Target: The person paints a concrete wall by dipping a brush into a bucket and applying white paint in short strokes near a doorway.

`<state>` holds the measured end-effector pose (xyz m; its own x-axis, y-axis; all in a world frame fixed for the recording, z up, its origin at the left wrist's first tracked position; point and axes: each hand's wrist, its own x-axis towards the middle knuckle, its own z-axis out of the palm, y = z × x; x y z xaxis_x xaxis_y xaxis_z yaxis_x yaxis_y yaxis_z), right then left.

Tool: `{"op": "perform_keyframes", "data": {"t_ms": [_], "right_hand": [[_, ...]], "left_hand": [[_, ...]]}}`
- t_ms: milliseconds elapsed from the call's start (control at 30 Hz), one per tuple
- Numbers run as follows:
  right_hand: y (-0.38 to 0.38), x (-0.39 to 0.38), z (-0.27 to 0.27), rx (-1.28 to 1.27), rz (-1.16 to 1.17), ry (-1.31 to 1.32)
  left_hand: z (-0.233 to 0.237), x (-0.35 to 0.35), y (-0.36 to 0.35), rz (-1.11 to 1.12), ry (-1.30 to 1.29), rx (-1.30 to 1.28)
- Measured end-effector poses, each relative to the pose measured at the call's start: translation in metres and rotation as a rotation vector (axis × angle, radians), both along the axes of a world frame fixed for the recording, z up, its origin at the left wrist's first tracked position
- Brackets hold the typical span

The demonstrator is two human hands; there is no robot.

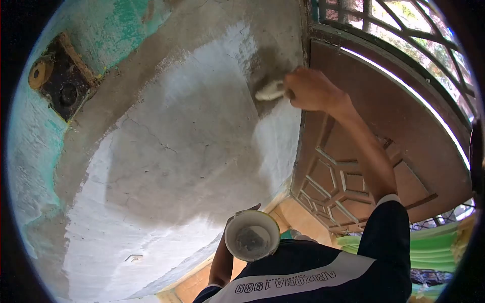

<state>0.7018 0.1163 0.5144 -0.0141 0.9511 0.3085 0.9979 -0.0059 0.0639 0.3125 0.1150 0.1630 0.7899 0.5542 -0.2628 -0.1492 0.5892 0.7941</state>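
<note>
My right hand point(314, 91) is raised against the wall point(172, 151), close to the door frame, with its fingers closed around a paint brush point(271, 91). The brush's pale, coated bristles point left and lie at the wall surface. Low in front of my chest, my left hand point(231, 220) holds a round white tub point(252, 235) from its far left side; most of that hand is hidden behind it. Greyish-white paint shows inside the tub. A white coat covers part of the wall, with bare grey plaster around its edges.
A brown panelled door point(384, 116) stands right beside my right arm, under a metal window grille point(404, 25). An electrical box point(63, 76) is set in the wall at upper left, among flaking green paint. Green cloth point(429, 250) hangs at lower right.
</note>
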Motion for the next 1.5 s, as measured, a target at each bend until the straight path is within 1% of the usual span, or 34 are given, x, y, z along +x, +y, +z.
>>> {"op": "perform_keyframes", "data": {"t_ms": [33,100,133,233,267,367,433,467,500,533,567,633,667,733,767,800,867,900,933,1000,1033,1067,1100,1133,1167,1200,1233,1267,1300,1333,1367,1400,1433,1500], "right_hand": [[0.002,0.004,0.008,-0.002,-0.012,-0.001],[0.006,0.009,0.023,0.316,0.132,0.097],[0.004,0.005,0.032,0.313,0.128,0.091],[-0.009,-0.019,0.06,0.585,0.067,0.232],[-0.009,-0.021,0.058,0.581,0.065,0.225],[0.0,-0.026,0.034,0.62,0.03,0.159],[0.006,-0.031,0.006,0.436,-0.005,0.08],[0.005,-0.029,-0.003,0.434,-0.009,0.07],[0.0,-0.023,-0.01,0.369,0.009,0.036],[-0.003,-0.019,-0.016,0.301,0.027,0.008],[-0.002,-0.015,-0.02,0.292,0.024,0.01],[0.006,-0.004,-0.02,0.269,0.046,-0.058],[0.003,-0.011,-0.006,0.269,0.042,-0.062],[-0.002,-0.023,0.027,0.337,0.054,0.104],[0.004,-0.015,0.028,0.446,0.079,0.094],[0.002,-0.017,0.032,0.442,0.078,0.089],[-0.009,-0.035,0.05,0.731,0.036,0.138],[-0.009,-0.039,0.053,0.747,-0.023,0.141],[-0.007,-0.04,0.048,0.743,-0.022,0.138],[0.001,-0.037,0.027,0.463,-0.057,0.168],[0.0,-0.04,0.018,0.463,-0.057,0.167],[-0.004,-0.044,0.009,0.397,-0.058,0.135],[-0.004,-0.043,0.001,0.33,-0.055,0.101],[-0.002,-0.034,-0.008,0.325,-0.048,0.098],[0.0,-0.022,-0.019,0.223,-0.028,0.049],[0.002,-0.011,-0.028,0.122,-0.013,0.004],[0.003,-0.009,-0.026,0.12,-0.016,0.012],[0.006,-0.005,-0.021,0.201,0.034,0.013],[0.008,-0.002,-0.013,0.28,0.086,0.009],[0.006,-0.005,0.002,0.28,0.09,0.007],[0.002,-0.01,0.023,0.34,0.046,0.05],[-0.002,-0.016,0.041,0.4,0.0,0.092],[-0.005,-0.02,0.052,0.403,0.002,0.089],[-0.009,-0.026,0.066,0.682,0.009,0.108]], "left_hand": [[-0.004,-0.002,0.002,-0.013,-0.008,-0.008],[-0.016,-0.005,0.004,-0.035,-0.025,0.022],[-0.019,-0.006,0.006,-0.046,-0.036,0.057],[0.0,-0.006,0.004,-0.02,-0.008,0.074],[0.001,-0.007,0.003,-0.022,-0.014,0.069],[0.004,-0.012,0.006,-0.022,-0.037,0.161],[0.004,-0.016,0.009,-0.012,-0.053,0.215],[-0.007,-0.018,0.014,-0.017,-0.062,0.212],[-0.023,-0.022,0.022,-0.037,-0.088,0.219],[-0.017,-0.021,0.02,-0.057,-0.109,0.222],[-0.012,-0.024,0.016,-0.058,-0.107,0.213],[0.006,-0.027,0.014,-0.036,-0.109,0.025],[0.001,-0.028,0.016,-0.041,-0.113,0.025],[-0.013,-0.027,0.02,-0.022,-0.079,0.14],[-0.017,-0.029,0.021,-0.023,-0.083,0.136],[-0.02,-0.03,0.022,0.0,-0.084,0.112],[-0.015,-0.027,0.023,0.022,-0.093,0.085],[-0.009,-0.027,0.021,0.025,-0.076,0.05],[-0.004,-0.027,0.02,0.028,-0.058,0.016],[-0.005,-0.031,0.019,0.005,-0.085,0.058],[-0.004,-0.033,0.02,-0.019,-0.109,0.103],[-0.004,-0.034,0.021,-0.018,-0.111,0.102],[-0.003,-0.034,0.02,-0.009,-0.095,0.161],[-0.002,-0.034,0.018,0.004,-0.076,0.218],[0.001,-0.034,0.016,0.008,-0.073,0.213],[0.005,-0.034,0.017,0.003,-0.002,0.185],[0.007,-0.035,0.017,-0.005,0.069,0.159],[0.006,-0.037,0.017,-0.008,0.072,0.16],[0.003,-0.035,0.017,-0.008,-0.037,0.105],[0.002,-0.033,0.016,-0.004,-0.148,0.049],[0.002,-0.032,0.015,0.0,-0.149,0.052],[0.002,-0.031,0.015,0.012,-0.142,0.113],[0.002,-0.029,0.014,0.023,-0.138,0.173],[-0.003,-0.028,0.015,0.024,-0.142,0.133]]}}
